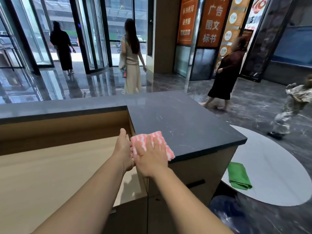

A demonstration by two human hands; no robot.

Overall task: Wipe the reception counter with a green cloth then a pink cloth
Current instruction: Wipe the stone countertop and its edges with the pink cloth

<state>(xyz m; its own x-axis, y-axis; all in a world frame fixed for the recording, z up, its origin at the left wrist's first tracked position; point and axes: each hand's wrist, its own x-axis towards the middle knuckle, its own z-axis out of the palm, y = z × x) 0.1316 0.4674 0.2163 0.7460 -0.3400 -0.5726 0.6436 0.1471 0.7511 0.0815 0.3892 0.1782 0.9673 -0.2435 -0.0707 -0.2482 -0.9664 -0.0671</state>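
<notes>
A pink-and-white striped cloth [159, 139] lies folded on the near left corner of the dark stone reception counter [182, 119]. My right hand [150, 156] presses flat on the cloth with straight, spread fingers. Beside it, my left hand [124, 146] rests against the counter's left edge, touching the cloth's side; its fingers are hidden behind the edge. A folded green cloth [238, 176] lies on a round white table [273, 166] low to the right, away from both hands.
A lower light-wood desk surface [55, 173] spreads to the left below the counter. The counter's long dark ledge [59, 108] runs left. Several people walk on the glossy lobby floor beyond. A dark bin [224, 215] with a plastic liner stands below right.
</notes>
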